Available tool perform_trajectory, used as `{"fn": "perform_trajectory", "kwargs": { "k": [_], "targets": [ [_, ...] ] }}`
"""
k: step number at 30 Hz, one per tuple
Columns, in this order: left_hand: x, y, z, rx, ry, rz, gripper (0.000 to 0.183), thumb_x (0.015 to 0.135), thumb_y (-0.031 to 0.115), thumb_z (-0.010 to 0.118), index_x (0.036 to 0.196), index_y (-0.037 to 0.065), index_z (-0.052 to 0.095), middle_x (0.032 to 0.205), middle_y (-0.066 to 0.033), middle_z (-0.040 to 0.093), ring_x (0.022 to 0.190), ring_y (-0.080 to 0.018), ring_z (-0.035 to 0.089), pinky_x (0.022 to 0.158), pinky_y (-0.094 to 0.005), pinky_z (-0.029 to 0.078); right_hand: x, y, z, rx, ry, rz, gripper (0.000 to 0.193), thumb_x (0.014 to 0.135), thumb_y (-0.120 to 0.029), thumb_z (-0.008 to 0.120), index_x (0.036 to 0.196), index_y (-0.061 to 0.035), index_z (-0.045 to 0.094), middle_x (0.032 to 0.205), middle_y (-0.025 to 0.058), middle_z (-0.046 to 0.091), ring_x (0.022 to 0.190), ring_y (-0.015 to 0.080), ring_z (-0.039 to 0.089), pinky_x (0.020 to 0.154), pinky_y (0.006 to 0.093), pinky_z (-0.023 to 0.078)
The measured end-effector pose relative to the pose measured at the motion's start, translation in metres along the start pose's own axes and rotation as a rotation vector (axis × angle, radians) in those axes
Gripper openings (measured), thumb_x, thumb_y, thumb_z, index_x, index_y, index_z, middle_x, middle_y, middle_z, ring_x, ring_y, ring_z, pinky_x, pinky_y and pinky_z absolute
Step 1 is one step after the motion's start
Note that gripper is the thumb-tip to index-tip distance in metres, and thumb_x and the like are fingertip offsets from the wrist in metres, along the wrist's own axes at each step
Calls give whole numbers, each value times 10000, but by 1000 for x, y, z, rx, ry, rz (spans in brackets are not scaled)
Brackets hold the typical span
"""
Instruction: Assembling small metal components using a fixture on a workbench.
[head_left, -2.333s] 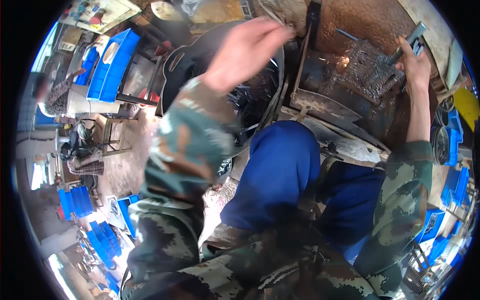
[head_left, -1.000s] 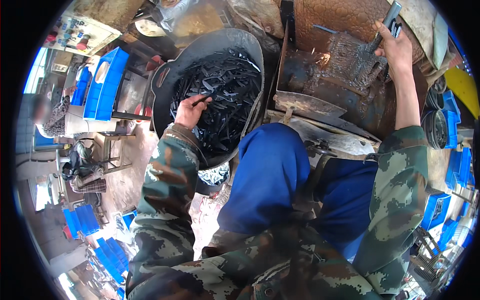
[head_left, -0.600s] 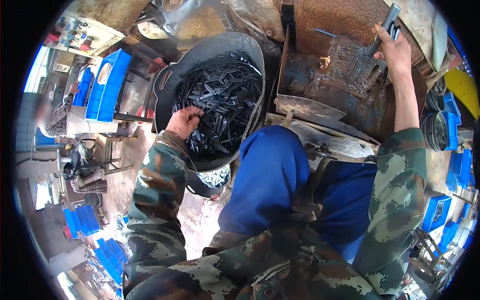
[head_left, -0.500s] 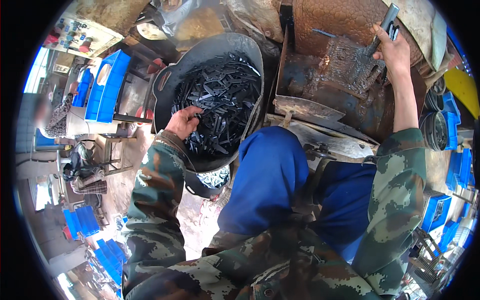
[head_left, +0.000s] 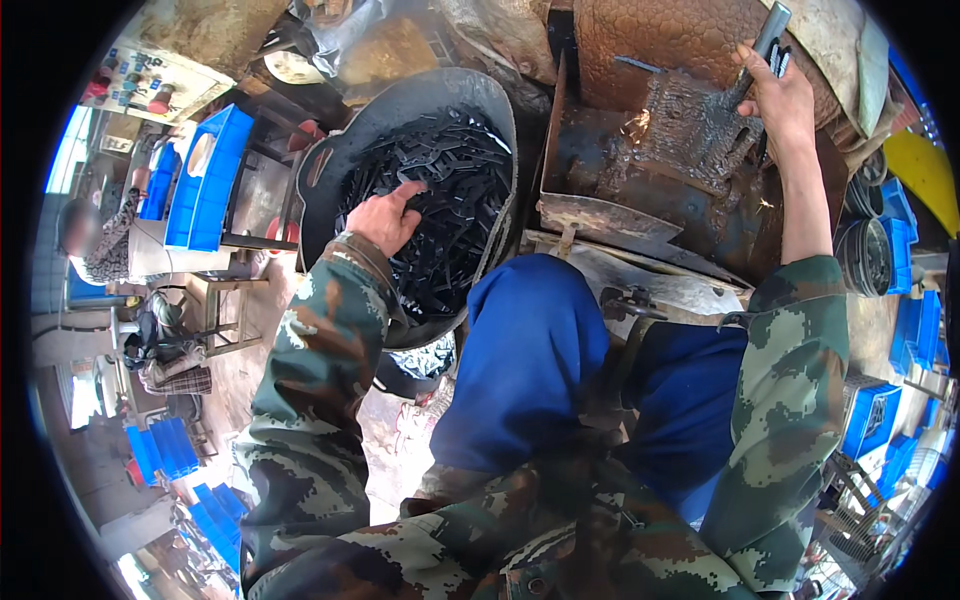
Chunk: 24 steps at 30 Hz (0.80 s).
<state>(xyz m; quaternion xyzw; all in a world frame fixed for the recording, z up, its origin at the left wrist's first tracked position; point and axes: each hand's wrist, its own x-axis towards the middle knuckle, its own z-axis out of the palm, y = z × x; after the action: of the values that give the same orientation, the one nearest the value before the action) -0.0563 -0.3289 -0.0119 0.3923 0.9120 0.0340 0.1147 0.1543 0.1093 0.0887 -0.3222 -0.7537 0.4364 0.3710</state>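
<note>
- Head view, technique first: in our left grip we'd pinch one piece by its flat faces and ease it free, since the heap of flat dark metal pieces looks tangled and maybe sharp. Meanwhile we'd hold the grey metal rod steady.
- Left side: that heap sits in the black tub, under and just beyond our left grip. Index finger's out, thumb apart; can't tell if we've got anything underneath.
- Right side: our right grip is wrapped round the rod, top end poking out above, lower end down by the wet-looking block.
</note>
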Motion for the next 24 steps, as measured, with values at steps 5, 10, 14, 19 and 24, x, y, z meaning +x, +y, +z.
{"fn": "perform_trajectory", "kwargs": {
  "k": [5, 10, 14, 19, 24],
  "targets": [
    [12, 10, -1, 52, -1, 59, 406, 891, 173, 547, 1293, 214, 582, 878, -226, 691, 875, -427, 659, 793, -513, 522, 0, 0, -1, -19, -11, 14, 351, 930, -315, 686, 1129, -26, 674, 1011, 36, 731, 564, 54, 522, 513, 230, 510],
    [20, -27, 19, -632, 123, 135, 221, 917, 123, 468, 1090, 102, 605, 778, -119, 655, 716, -254, 640, 660, -386, 509, 0, -2, 3, 37, -23, -1, 372, 935, -322, 683, 1162, -29, 653, 1011, 35, 721, 623, 58, 549, 517, 234, 508],
    [15, 0, -10, -1260, 9, -166, 141, 920, 89, 441, 967, 61, 571, 673, 17, 498, 564, -62, 411, 495, -225, 331, -3, -6, 1, -28, -28, 28, 396, 939, -328, 677, 1200, -33, 636, 1038, 37, 723, 641, 45, 525, 525, 232, 512],
    [12, 28, -32, -1440, 74, -63, 187, 895, 70, 459, 1019, 67, 600, 619, 29, 460, 516, -56, 344, 458, -221, 260, 2, 3, -1, 3, -3, 16, 330, 929, -322, 689, 1128, -60, 671, 984, 36, 712, 598, 95, 600, 493, 247, 507],
    [25, 12, 13, -962, 220, 177, 219, 941, 11, 449, 1105, 32, 592, 940, -18, 648, 730, -87, 502, 734, -238, 441, 1, -1, 1, 24, -20, 23, 350, 933, -334, 682, 1149, -60, 659, 983, 37, 712, 579, 96, 595, 497, 250, 504]
  ]
}}
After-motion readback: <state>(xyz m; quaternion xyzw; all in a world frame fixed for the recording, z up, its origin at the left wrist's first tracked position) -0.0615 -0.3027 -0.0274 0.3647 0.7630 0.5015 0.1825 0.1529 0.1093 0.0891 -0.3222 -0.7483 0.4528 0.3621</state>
